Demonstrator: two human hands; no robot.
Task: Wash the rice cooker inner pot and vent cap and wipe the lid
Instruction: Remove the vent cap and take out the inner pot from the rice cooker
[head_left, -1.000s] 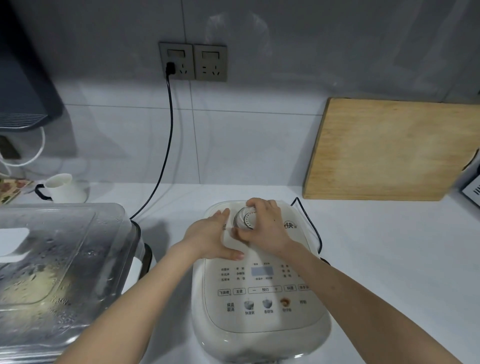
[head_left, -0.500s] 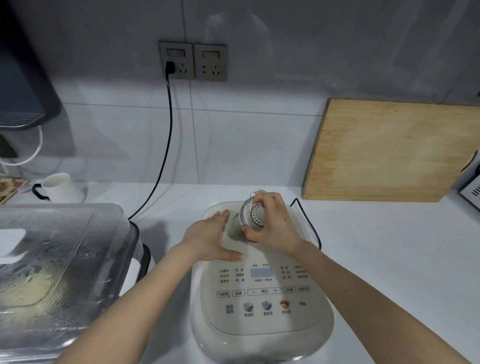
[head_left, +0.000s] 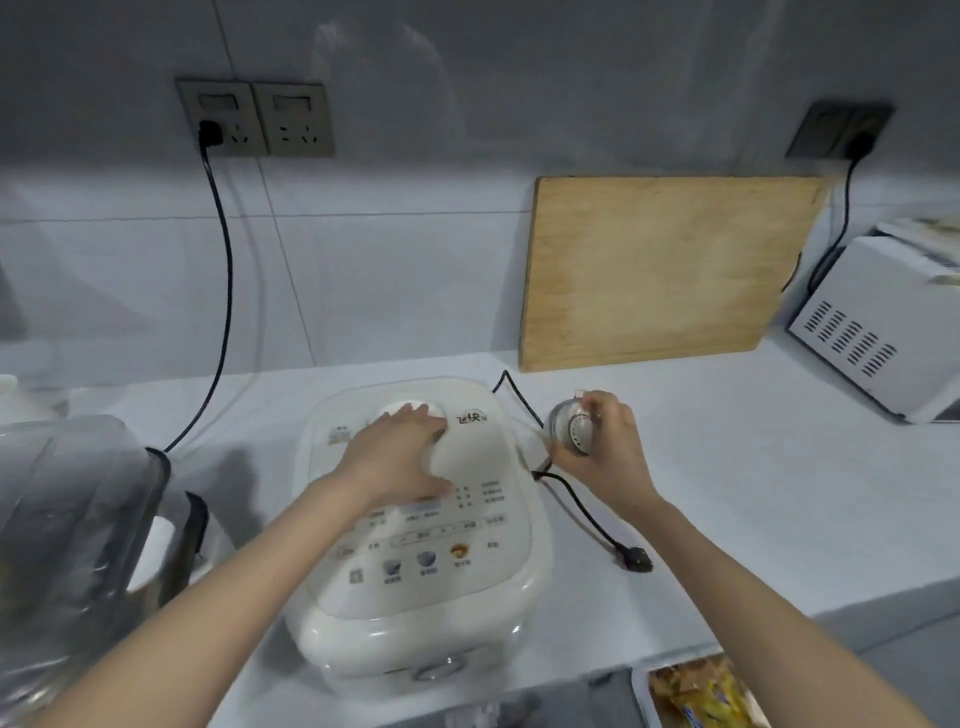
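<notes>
- The counter (head_left: 727, 493) lies bare to the right of the right fingertips. That is probably the safe place to set small parts, or a clear way to carry them off to be washed.
- The rice cooker (head_left: 431, 639) stands under the left palm with its lid (head_left: 483, 467) shut. The inner pot is out of sight, presumably inside.
- The left hand (head_left: 400, 457) lies flat on the lid with its fingers straight and spread, gripping nothing. The fingertips reach the round vent seat (head_left: 439, 410). Pressing down flat like this should stop the cooker sliding.
- The right hand (head_left: 610, 452) is curled round the vent cap (head_left: 571, 428). It hangs just right of the lid's edge and clear of the left fingers.
- The cap is off the lid, pinched by its rim between thumb and fingertips with the slotted face towards the camera. Holding it level and firmly is wise, since any condensate inside could drip.
- The cord (head_left: 582, 506) runs below the right wrist to a loose plug (head_left: 635, 560). Carry the cap well clear of it.
</notes>
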